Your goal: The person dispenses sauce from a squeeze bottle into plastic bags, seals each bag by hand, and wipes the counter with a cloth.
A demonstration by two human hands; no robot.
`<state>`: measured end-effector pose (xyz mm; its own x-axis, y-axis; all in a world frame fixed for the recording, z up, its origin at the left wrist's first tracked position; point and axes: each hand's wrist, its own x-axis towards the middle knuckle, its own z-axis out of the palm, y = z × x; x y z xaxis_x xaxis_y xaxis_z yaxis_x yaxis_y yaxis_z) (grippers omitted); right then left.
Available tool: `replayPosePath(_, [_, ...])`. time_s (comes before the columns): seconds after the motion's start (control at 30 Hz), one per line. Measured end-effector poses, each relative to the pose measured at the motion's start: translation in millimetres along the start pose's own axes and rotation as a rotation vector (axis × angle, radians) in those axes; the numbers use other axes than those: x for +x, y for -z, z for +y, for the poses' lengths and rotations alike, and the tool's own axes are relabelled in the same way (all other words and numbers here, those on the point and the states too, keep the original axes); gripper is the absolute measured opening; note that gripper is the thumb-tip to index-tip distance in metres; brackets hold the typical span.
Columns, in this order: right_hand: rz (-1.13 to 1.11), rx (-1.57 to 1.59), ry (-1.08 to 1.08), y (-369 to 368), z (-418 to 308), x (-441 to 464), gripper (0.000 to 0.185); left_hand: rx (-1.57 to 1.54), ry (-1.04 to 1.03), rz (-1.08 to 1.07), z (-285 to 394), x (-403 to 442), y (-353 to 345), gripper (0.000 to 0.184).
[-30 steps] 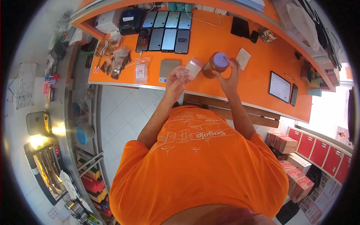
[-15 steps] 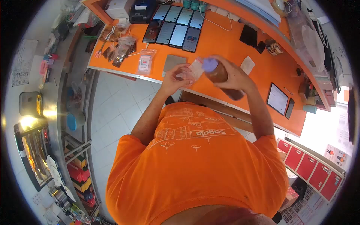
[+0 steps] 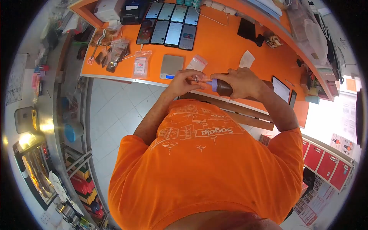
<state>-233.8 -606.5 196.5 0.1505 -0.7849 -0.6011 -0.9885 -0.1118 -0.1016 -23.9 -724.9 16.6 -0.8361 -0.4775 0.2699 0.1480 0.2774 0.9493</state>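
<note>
My right hand [image 3: 242,82] is wrapped round a brown bottle [image 3: 224,88] with a purple cap, tipped onto its side with the cap pointing left. The cap end meets the fingers of my left hand [image 3: 184,82], which pinch a small clear plastic bag [image 3: 199,79]. Just behind my left hand lie a grey scale [image 3: 172,65] with a lit blue display and a clear zip bag [image 3: 197,63]. Another zip bag with a printed label [image 3: 140,66] rests farther left on the orange table [image 3: 222,46].
Two rows of phones [image 3: 170,25] lie at the back beside a black printer [image 3: 133,12]. Small packets [image 3: 115,55] and scissors [image 3: 91,60] are on the left. On the right are a paper slip [image 3: 247,59], a black device [image 3: 246,29] and a tablet [image 3: 281,90].
The bottle has gone from upright to lying sideways in my right hand, its cap now at the small bag in my left hand. The camera view has also shifted.
</note>
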Motion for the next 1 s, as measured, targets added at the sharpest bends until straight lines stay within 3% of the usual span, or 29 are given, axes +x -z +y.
replayPosePath(0.4, [0.027,-0.089,-0.044,11,-17,3,0.093,0.005,0.017,-0.006,-1,2,9,0.05])
replayPosePath(0.5, [0.049,-0.078,-0.035,8,-16,5,0.093,-0.009,0.153,-0.063,3,1,15,0.049])
replayPosePath(0.6, [0.002,-0.011,-0.045,14,-18,7,0.093,-0.026,0.12,-0.056,-2,-1,17,0.048])
replayPosePath(0.67, [-0.021,0.039,-0.065,16,-18,7,0.092,-0.215,0.264,-0.057,-2,-3,20,0.045])
replayPosePath(0.7, [0.015,0.106,-0.048,15,-18,8,0.09,-0.31,0.335,-0.056,-2,-4,22,0.044])
replayPosePath(0.87, [0.287,0.44,0.008,-22,-3,26,0.085,-0.359,0.119,0.114,-20,-6,28,0.031])
replayPosePath(1.0, [0.81,0.669,0.039,-96,27,65,0.098,-0.183,0.184,0.352,-36,-3,44,0.03])
